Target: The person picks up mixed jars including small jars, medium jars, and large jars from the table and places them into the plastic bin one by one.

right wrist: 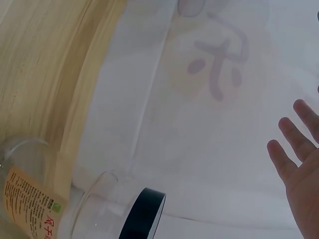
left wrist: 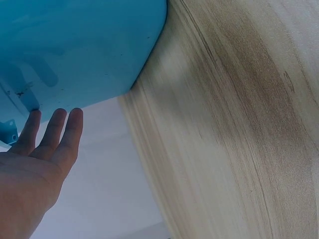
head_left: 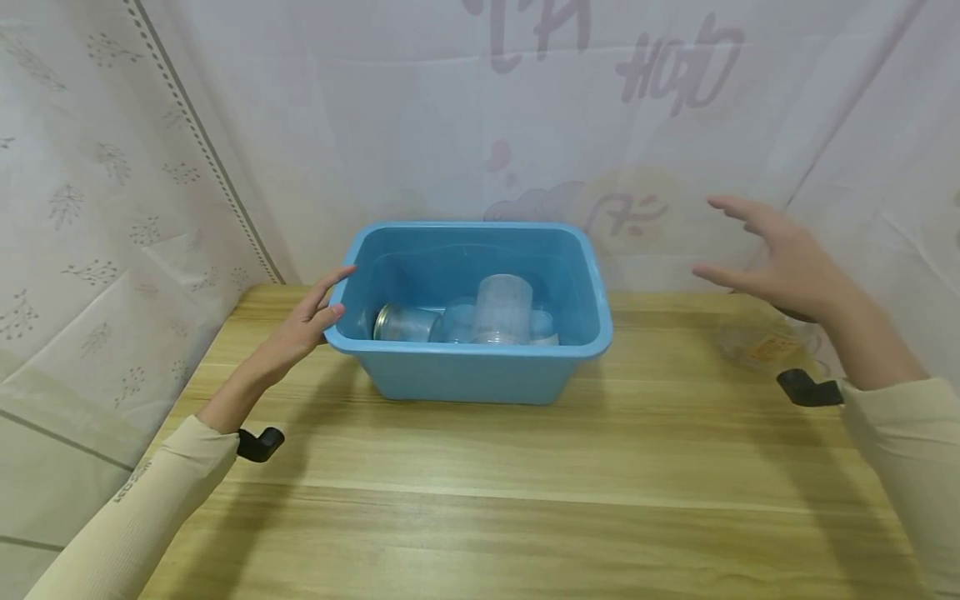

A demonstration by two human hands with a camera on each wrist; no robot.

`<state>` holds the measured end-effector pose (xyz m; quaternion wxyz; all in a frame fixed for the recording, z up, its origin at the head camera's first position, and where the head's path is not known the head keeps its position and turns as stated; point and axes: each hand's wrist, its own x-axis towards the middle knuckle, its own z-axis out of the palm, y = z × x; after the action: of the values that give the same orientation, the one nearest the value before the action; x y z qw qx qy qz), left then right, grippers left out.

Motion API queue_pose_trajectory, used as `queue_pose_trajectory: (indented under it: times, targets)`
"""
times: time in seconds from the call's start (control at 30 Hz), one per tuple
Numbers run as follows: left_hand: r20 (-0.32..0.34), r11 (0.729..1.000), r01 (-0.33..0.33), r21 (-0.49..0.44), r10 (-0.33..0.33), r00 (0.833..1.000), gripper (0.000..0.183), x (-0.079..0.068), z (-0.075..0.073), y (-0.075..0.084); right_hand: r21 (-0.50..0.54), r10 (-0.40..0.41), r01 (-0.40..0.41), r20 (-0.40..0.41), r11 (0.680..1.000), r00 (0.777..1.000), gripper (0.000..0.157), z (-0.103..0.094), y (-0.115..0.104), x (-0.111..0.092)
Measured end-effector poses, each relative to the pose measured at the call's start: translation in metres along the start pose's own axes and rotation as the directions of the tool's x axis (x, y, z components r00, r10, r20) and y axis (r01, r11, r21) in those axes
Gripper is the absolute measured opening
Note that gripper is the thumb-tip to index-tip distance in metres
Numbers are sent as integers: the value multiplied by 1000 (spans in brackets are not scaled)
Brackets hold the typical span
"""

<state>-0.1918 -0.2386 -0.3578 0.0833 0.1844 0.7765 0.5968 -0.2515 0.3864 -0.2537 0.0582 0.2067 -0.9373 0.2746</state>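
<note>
A blue plastic tub [head_left: 468, 375] stands on the wooden table. My left hand [head_left: 303, 325] rests at the tub's left rim, thumb and index finger at its edge. In the left wrist view, three straight fingers of that hand [left wrist: 45, 154] lie by the tub's outer wall [left wrist: 89, 55]. My right hand [head_left: 795, 262] is raised at the right with fingers spread and holds nothing. Below it a clear jar [head_left: 772, 346] with an orange label lies on its side. The right wrist view shows its black lid [right wrist: 142, 216].
Inside the tub lie a clear jar with a gold lid [head_left: 405, 323], a translucent cup-like container [head_left: 504, 307] and other clear containers. The wooden table [head_left: 480, 500] extends in front. A printed white curtain [head_left: 420, 142] hangs behind and at both sides.
</note>
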Motion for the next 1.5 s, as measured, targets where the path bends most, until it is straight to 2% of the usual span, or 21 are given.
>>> queue_pose_trajectory:
  times: [0.33,0.53,0.8,1.07,1.33,1.5]
  targets:
    - [5,1000,-11,-6,11,1000,58,1,1,0,-10,51,-52,-30,999,998,90,-9,15,-12]
    - [7,1000,-12,-7,12,1000,58,1,1,0,10,74,-74,-78,997,994,89,-13,28,-18]
    - [7,1000,-18,-9,18,1000,57,2,1,-1,26,43,-39,-145,999,989,87,-16,45,-22]
    - [4,1000,-13,6,13,1000,58,1,1,0,32,121,-117,-168,993,978,88,-18,53,-28]
    - [1,1000,-16,10,16,1000,58,1,1,0,48,241,-237,-219,970,945,89,-16,71,-34]
    - [1,1000,-14,5,14,1000,58,-1,1,1,78,320,-311,-270,947,908,88,-11,81,-39]
